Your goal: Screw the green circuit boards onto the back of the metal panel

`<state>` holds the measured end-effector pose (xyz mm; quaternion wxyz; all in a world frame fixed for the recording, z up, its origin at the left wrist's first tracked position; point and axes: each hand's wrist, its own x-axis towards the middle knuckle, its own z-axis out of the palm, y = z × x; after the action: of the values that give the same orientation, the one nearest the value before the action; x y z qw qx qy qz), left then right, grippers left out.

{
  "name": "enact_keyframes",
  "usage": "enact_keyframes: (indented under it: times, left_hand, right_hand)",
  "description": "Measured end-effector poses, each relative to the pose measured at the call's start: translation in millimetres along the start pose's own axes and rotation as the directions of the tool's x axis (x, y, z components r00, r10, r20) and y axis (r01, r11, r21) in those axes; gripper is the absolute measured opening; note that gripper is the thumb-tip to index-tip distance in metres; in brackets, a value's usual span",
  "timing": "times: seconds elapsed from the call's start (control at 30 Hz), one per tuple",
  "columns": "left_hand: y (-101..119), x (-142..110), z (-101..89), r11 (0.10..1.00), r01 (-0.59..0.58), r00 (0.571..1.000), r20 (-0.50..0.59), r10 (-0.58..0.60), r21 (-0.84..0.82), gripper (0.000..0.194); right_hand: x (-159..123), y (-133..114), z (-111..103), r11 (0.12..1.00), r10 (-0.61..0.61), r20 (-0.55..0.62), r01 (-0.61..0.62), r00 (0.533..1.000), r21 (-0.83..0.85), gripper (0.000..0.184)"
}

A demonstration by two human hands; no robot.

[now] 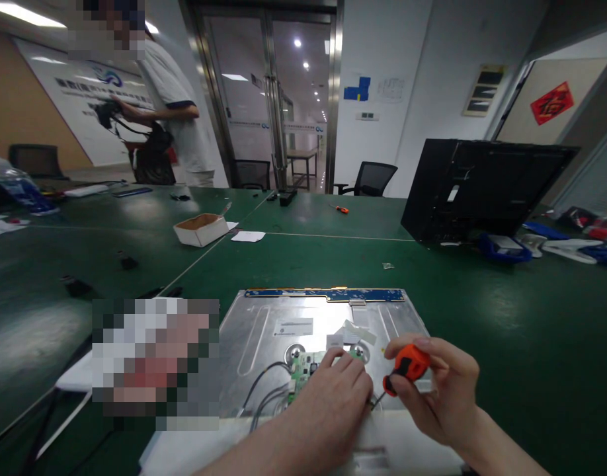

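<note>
In front of me a silver metal display panel (264, 330) lies flat, with a blue circuit strip (303, 295) along its far edge. A green circuit board (301, 367) sits on the panel, wired on its left side. My left hand (328, 390) bends its fingers over the right part of this board and covers it; its fingertips are partly hidden. In my right hand (447, 387) is an orange and black screwdriver (408, 365), gripped by the handle between thumb and fingers. Its shaft slants down toward the board's right end, where my left hand hides the tip.
A black monitor housing (486, 188) stands at the right. A small open box (200, 230), white paper (248, 236) and another orange screwdriver (341, 209) lie farther back on the green table (323, 258). Cables run at left. A person (172, 99) stands beyond, holding a camera.
</note>
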<state>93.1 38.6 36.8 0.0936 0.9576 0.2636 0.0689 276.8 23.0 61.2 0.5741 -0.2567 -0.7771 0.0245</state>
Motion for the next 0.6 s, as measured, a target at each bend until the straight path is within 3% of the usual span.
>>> enact_keyframes:
  times: [0.37, 0.6]
  left_hand:
    - [-3.1, 0.1, 0.0, 1.0, -0.025, 1.0, 0.004, 0.025, -0.006, 0.021]
    - [-1.7, 1.0, 3.0, 1.0, 0.003, 1.0, 0.026, -0.003, 0.023, 0.025]
  right_hand:
    - [0.1, 0.3, 3.9, 1.0, -0.01, -0.028, 0.01, 1.0, 0.026, 0.04]
    - [-0.1, 0.2, 2.0, 0.999, 0.005, 0.0, -0.004, 1.0, -0.047, 0.033]
